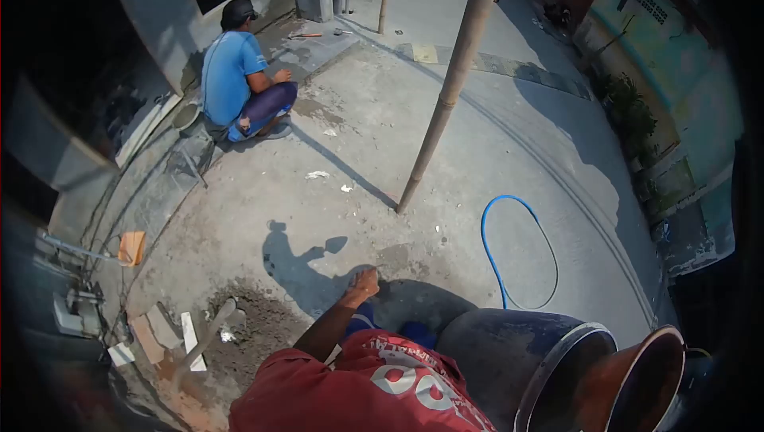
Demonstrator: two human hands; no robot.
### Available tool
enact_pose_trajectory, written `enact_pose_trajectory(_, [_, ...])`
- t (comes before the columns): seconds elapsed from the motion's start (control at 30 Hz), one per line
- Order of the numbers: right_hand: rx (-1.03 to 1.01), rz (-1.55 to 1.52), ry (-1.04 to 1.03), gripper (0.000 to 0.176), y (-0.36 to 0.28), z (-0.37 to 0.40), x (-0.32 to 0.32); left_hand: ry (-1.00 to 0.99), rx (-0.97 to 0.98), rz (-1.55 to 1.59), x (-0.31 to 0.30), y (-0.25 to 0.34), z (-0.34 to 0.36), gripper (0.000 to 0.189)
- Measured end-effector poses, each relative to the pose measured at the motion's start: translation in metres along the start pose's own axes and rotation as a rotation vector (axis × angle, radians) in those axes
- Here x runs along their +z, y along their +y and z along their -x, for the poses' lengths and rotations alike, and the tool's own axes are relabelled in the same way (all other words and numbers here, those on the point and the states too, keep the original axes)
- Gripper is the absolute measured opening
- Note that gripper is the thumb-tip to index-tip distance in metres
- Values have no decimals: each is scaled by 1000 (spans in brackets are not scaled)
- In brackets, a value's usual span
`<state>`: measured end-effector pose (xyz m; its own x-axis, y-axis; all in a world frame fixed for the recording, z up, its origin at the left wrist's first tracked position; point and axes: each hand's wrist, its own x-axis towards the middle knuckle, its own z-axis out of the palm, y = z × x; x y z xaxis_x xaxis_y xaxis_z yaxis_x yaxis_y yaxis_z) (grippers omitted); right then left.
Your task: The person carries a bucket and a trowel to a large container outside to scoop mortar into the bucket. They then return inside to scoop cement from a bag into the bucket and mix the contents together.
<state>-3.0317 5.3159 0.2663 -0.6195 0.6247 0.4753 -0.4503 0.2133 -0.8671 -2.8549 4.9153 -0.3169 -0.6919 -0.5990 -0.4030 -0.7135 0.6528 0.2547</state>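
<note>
My left hand (364, 285) is low in front of my red shirt (382, 380), its fingers curled closed. What they hold, if anything, is hidden. My right hand is outside the view. On the concrete ground ahead falls my shadow (290, 269), which includes the outline of a raised trowel; the trowel itself does not show. Close to my legs stand a large dark drum (505, 352) and, beside it, an orange-brown bucket (637, 384). A heap of wet mortar (259, 324) lies to my left, with a long-handled tool (208, 336) resting at it.
A person in a blue shirt (231, 70) squats by the wall at upper left. A bamboo pole (446, 105) stands ahead. A blue hose (487, 245) loops on the ground at right. Broken tile pieces (163, 327) and an orange object (131, 248) lie at left.
</note>
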Motion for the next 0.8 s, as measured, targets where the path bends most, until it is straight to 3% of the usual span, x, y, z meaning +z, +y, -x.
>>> enact_pose_trajectory(0.07, [-108,2,-135,38,6,30,26,-163,-118,21,8,-86,62,24])
enact_pose_trajectory(0.13, [-169,-2,-229,38,9,53,41,-88,-559,201,79,-168,122,22])
enact_pose_trajectory(0.17, [-194,-13,-271,38,10,65,47,-112,-654,266,87,-206,140,25])
enact_pose_trajectory(0.23, [-242,-33,-353,39,13,89,62,-560,-730,155,62,-254,216,26])
enact_pose_trajectory(0.27, [-256,-41,-403,39,14,99,69,-537,-782,172,5,-249,263,28])
enact_pose_trajectory(0.33, [-281,-61,-514,40,21,120,84,-900,-829,630,66,-316,324,24])
enact_pose_trajectory(0.37, [-298,-76,-575,40,28,130,92,-903,-840,653,77,-313,340,24])
enact_pose_trajectory(0.5, [-541,-187,-930,41,102,158,136,-519,-1009,1091,111,-302,392,20])
enact_pose_trajectory(0.57, [664,-46,-1338,37,19,231,172,-308,-1081,1260,117,-297,402,20])
enact_pose_trajectory(0.63, [730,60,-1262,34,17,317,203,-181,-1146,1360,117,-277,395,20])
enact_pose_trajectory(0.77, [930,62,-1756,34,48,433,264,-85,-1291,1515,114,-237,389,21])
enact_pose_trajectory(0.8, [924,127,-1758,35,39,473,271,-74,-1331,1546,112,-230,387,21])
